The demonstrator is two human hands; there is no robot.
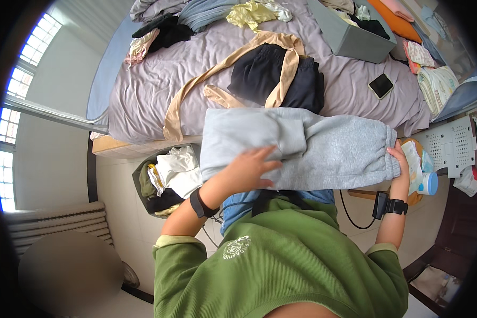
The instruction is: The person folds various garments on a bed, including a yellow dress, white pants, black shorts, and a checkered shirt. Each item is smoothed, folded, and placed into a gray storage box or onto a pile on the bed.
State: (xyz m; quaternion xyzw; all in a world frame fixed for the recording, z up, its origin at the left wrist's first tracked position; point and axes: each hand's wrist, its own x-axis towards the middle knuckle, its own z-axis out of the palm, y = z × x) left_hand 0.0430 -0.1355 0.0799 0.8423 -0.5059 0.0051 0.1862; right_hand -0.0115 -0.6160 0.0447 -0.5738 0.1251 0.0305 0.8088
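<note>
Light grey sweatpants [342, 155] stretch across my lap, with the left part folded over on itself. At their right end, my right hand [397, 159] grips the gathered elastic cuff. Slightly blurred, my left hand [256, 167] is spread with its fingers apart over the folded part; whether it presses on the cloth I cannot tell. Just beyond the sweatpants, folded dark trousers [258, 71] lie on the bed [143, 103]. Beige tights [206, 77] trail across those trousers and down to the bed's near edge.
On the floor at left stands an open bin of clothes [135, 175]. A grey fabric box [361, 43] and a phone [381, 86] rest on the bed. Yellow clothing [250, 14] and dark clothing [167, 33] lie farther back. A blue-lidded tub [431, 183] is at right.
</note>
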